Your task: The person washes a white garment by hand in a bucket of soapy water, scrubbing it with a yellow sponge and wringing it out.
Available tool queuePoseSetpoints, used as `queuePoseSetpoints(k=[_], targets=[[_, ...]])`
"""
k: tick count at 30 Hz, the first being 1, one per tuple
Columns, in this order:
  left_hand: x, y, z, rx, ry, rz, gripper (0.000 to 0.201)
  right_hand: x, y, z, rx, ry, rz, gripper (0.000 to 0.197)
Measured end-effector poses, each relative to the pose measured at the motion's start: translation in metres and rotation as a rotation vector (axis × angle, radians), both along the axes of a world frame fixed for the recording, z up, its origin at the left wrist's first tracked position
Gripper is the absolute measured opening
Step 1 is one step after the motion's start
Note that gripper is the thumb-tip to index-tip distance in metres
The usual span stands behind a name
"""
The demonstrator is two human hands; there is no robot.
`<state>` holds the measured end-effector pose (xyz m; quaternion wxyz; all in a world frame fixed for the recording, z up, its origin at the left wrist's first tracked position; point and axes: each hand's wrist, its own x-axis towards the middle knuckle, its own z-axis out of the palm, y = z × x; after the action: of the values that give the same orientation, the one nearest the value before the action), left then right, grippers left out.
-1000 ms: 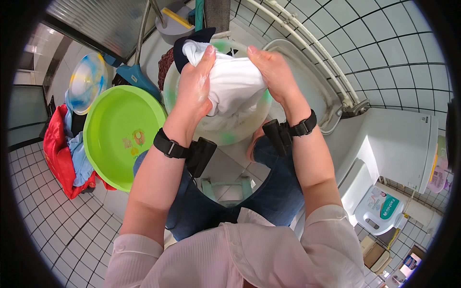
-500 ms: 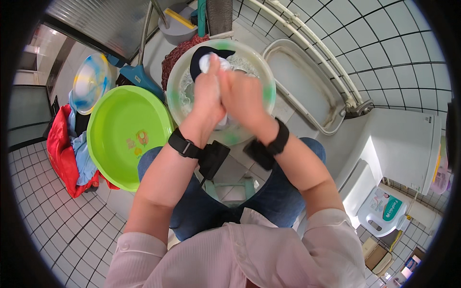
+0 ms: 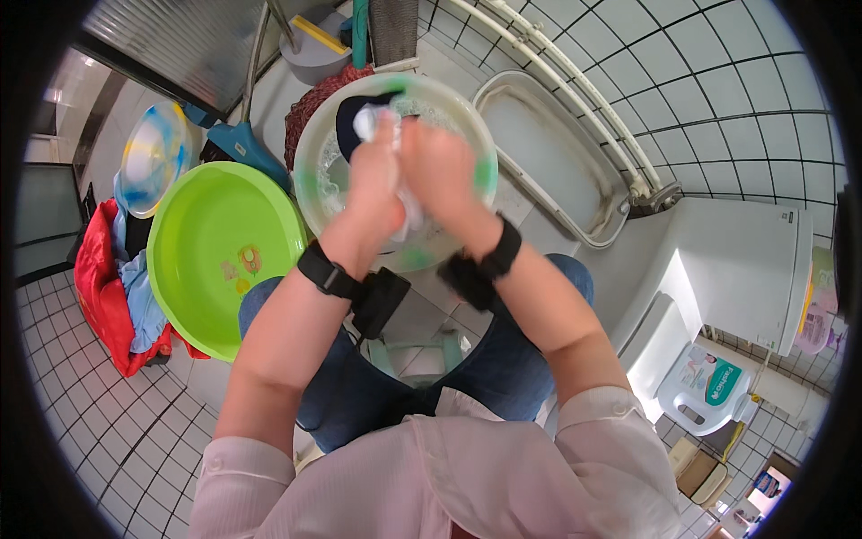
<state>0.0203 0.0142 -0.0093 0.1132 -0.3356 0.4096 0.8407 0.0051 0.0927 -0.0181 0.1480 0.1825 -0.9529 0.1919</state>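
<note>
Nearest, left hand (image 3: 375, 184) and right hand (image 3: 440, 171) are pressed together, squeezing a white cloth (image 3: 409, 211) between them over the clear basin (image 3: 310, 171) of soapy water. Dark cloth (image 3: 350, 112) lies at the basin's far edge. Green basin (image 3: 206, 260) sits left, toilet (image 3: 718, 260) right.

White tiled floor (image 3: 81, 422), grey tiled wall (image 3: 718, 81) with grid lines, white pipes (image 3: 575, 99) along it, bright even light
</note>
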Motion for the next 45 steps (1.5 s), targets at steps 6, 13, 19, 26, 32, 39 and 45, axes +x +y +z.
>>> queuePoseSetpoints(k=[6, 13, 19, 26, 32, 39, 45], targets=[[-0.007, -0.011, 0.007, 0.200, -0.106, 0.098, 0.031, 0.011, -0.006, 0.008, 0.077, -0.149, 0.025, 0.025], [0.000, -0.010, -0.012, 0.295, -0.014, 0.012, 0.043, 0.021, -0.005, 0.009, -0.186, -0.074, 0.103, 0.026], [0.007, -0.009, -0.005, 0.446, -0.018, 0.097, 0.037, 0.031, -0.008, 0.009, -0.250, -0.129, 0.083, 0.027], [0.002, -0.010, 0.018, -0.109, 0.194, -0.103, 0.044, -0.035, 0.039, 0.006, -0.747, -0.548, -0.038, 0.033], [-0.005, -0.031, 0.016, 0.164, 0.369, -0.109, 0.051, -0.022, 0.054, 0.043, -1.009, -0.932, 0.075, 0.035], [-0.007, -0.032, 0.024, 0.382, 0.315, -0.079, 0.045, -0.028, 0.063, 0.046, -0.903, -0.955, 0.163, 0.032], [-0.003, -0.039, 0.029, 0.284, 0.494, -0.211, 0.035, -0.029, 0.071, 0.046, -0.858, -0.961, 0.345, 0.028]])
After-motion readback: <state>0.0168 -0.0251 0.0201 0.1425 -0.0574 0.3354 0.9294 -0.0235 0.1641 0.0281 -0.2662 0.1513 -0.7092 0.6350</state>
